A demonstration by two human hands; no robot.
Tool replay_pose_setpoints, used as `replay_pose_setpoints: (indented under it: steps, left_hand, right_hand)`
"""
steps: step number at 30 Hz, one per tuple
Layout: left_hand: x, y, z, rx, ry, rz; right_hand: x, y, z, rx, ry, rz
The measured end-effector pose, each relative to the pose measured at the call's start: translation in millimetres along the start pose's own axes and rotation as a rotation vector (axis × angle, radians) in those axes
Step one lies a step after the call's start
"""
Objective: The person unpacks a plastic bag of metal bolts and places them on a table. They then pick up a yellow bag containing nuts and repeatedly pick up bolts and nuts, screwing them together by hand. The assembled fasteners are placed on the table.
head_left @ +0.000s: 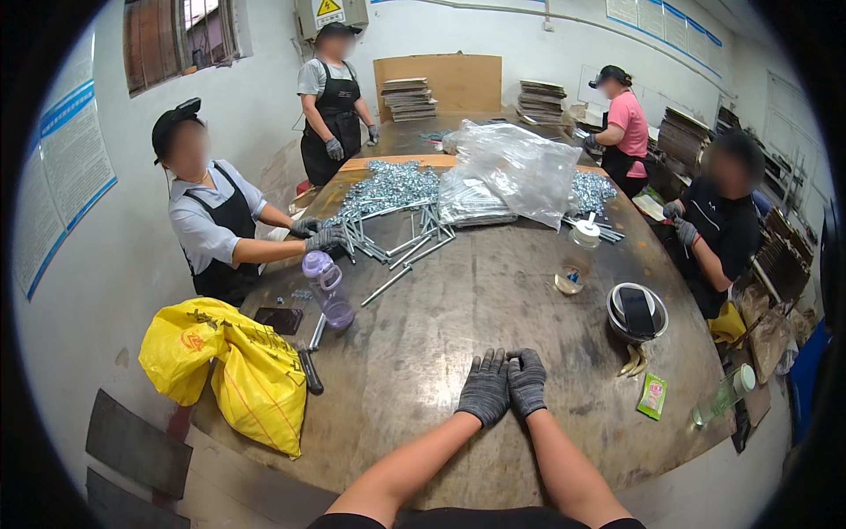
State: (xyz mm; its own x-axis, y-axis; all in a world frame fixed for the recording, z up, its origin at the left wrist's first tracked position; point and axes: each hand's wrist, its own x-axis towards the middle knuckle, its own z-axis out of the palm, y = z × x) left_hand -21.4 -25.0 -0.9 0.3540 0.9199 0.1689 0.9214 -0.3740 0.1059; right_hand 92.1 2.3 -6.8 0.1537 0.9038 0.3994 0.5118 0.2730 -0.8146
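Note:
My left hand [485, 390] and my right hand [527, 381], both in grey knit gloves, lie flat side by side on the worn wooden table [441, 335] near its front edge. They touch each other and hold nothing. Long metal bolts [401, 247] and a heap of small silvery fasteners [388, 187] lie far across the table, out of my reach. A clear plastic bag [515, 172] covers part of that heap.
A purple bottle [328, 289] lies left of centre, a yellow bag [233, 366] hangs over the left edge. A round metal tin [636, 313], a glass jar [571, 278] and a green packet [652, 394] sit to the right. Several co-workers stand around the table.

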Motion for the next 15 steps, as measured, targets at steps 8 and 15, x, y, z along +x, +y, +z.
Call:
replay_pose_setpoints:
  steps: [8, 15]
  left_hand:
    - [-20.1, 21.7, 5.0, 0.002, 0.014, 0.013]
    - [-18.4, 26.2, -6.1, 0.001, -0.049, 0.01]
  right_hand:
    - [-1.2, -2.3, -2.6, 0.043, -0.02, -0.006]
    - [-1.6, -5.8, -7.5, 0.065, -0.034, 0.043]
